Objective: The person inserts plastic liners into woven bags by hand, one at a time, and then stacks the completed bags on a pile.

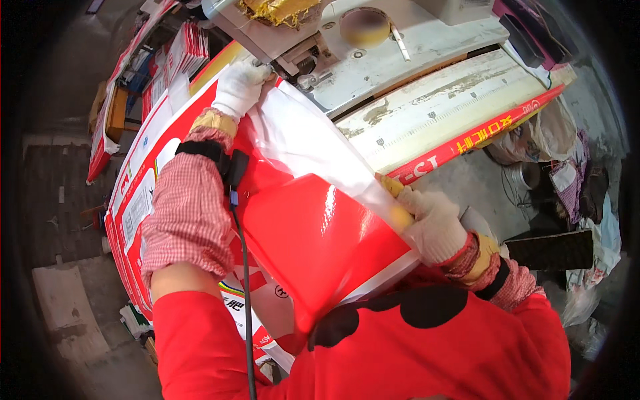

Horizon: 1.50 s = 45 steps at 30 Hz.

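Observation:
A large red and white woven plastic bag [307,227] stretches across my front, its upper edge running up to an industrial sewing machine [347,67]. My left hand [241,88], in a white glove, is closed on the bag's far corner, close to the machine's foot and needle area [308,70]. The fingertips there are partly hidden. At the near end of the same edge, my right hand [430,223], gloved with yellowish fingertips, pinches the bag's other corner. The plastic between my hands lies folded and slack, with a shiny red panel toward me.
A cigarette [400,43] lies on the machine bed beside a round opening [365,28]. The worn white table edge [440,107] carries a red printed strip. Stacked bags [183,53] stand at the far left. Plastic sacks [543,133] and cloth [567,177] clutter the right. A cable [247,300] hangs along my left arm.

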### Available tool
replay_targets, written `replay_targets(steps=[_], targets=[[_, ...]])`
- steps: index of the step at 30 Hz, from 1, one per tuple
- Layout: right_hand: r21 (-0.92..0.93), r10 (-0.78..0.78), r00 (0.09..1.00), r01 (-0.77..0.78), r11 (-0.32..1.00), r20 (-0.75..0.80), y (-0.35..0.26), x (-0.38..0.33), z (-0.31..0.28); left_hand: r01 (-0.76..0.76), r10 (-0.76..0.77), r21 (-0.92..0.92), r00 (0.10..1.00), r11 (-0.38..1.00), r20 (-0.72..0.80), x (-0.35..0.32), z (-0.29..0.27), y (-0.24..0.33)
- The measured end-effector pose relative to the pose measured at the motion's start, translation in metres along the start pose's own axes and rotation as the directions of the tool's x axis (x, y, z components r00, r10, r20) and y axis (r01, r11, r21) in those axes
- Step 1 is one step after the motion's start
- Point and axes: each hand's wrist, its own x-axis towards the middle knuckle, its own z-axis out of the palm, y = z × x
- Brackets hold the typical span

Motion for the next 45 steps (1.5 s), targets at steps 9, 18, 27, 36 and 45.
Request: replay_targets(steps=[9, 18, 27, 36, 45], targets=[[-0.77, 0.558, 0.823, -0.285, 0.57, 0.108, -0.024, -0.004, -0.012, 0.303, -0.218, -0.208, 0.91, 0.93, 0.353, -0.021, -0.029, 0.041], [-0.56, -0.73, 0.627, 0.72, 0.41, 0.272, 0.033, 0.076, -0.007, 0.297, -0.414, 0.348, 0.848, 0.889, 0.332, 0.064, -0.039, -0.024], [-0.956, -0.373, 0.905, 0.267, 0.119, 0.206, -0.038, 0.225, 0.07, 0.094, -0.178, 0.308, 0.95, 0.947, 0.256, 0.051, -0.1, -0.037], [-0.77, 0.226, 0.887, 0.195, 0.608, 0.403, -0.072, 0.254, 0.022, -0.325, 0.297, 0.032, 0.896, 0.945, 0.33, 0.064, -0.189, 0.171], [-0.558, -0.111, 0.559, 0.829, 0.044, 0.822, -0.061, 0.253, 0.025, 0.681, 0.481, -0.538, 0.3, 0.497, 0.824, 0.067, -0.179, 0.138]])
